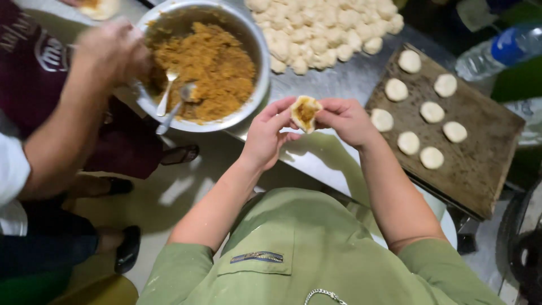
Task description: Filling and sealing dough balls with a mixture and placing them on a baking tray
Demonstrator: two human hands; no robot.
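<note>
Pinched at frame centre between left hand (pixel 270 131) and right hand (pixel 346 120): a dough round (pixel 305 112), cupped open, brown filling showing inside, fingertips of both hands closed on its rim. Likely trouble: seam splitting or filling squeezing out if pinched unevenly, since the mound sits close to the edge; also a drop to the floor, held as it is out past the steel table (pixel 333 85). Upper left of centre: a metal bowl (pixel 257 39) of brown filling with two spoons (pixel 172 96) in it, a co-worker's blurred hand (pixel 110 51) at its rim, crowding any reach there. Top centre: a heap of dough balls (pixel 322 28). Right: a wooden board (pixel 480 164) bearing sealed buns (pixel 420 107) in loose rows, room left at its lower end. Upper right: a plastic bottle (pixel 497 53) lying beside the board.
</note>
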